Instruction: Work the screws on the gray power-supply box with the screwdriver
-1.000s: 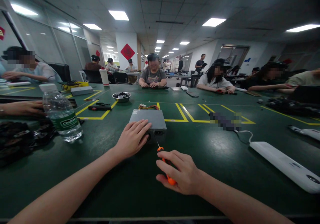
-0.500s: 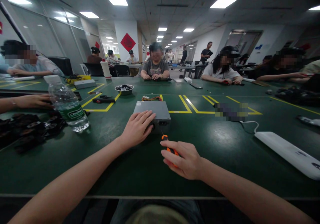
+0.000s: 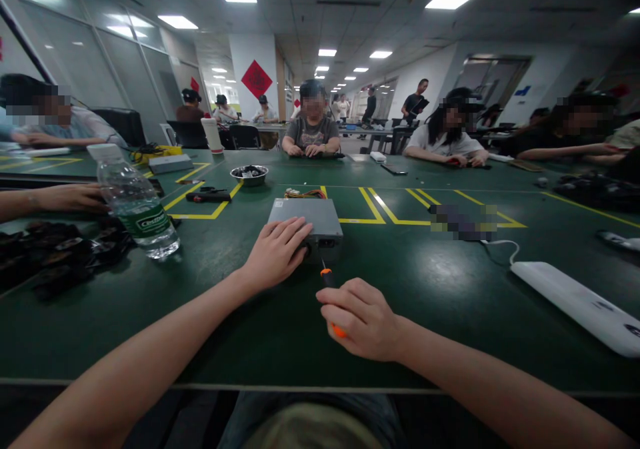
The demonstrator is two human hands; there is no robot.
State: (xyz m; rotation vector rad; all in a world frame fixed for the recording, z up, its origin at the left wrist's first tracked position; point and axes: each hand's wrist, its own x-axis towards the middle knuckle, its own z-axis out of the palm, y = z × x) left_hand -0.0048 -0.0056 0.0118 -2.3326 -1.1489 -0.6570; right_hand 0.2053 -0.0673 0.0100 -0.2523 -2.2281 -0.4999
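A grey metal box [image 3: 320,219] with a socket in its near face lies on the green table [image 3: 240,342], coloured wires behind it. My left hand [image 3: 276,252] rests on the box's left part, fingers spread over its top and the thumb at the near face. My right hand [image 3: 360,319] is closed round the handle of an orange and black screwdriver [image 3: 327,277]. The thin shaft points at the near face, just below the socket; whether the tip touches is too small to tell.
A water bottle [image 3: 143,209] and black parts [image 3: 60,255] stand at the left, near another person's hand [image 3: 75,197]. Farther back are a metal bowl [image 3: 249,175] and a black tool [image 3: 207,195]. A white power strip [image 3: 575,305] lies right. People sit around the table.
My right hand has closed more tightly round the screwdriver, whose handle now stands more upright in view. My left hand has stayed on the box.
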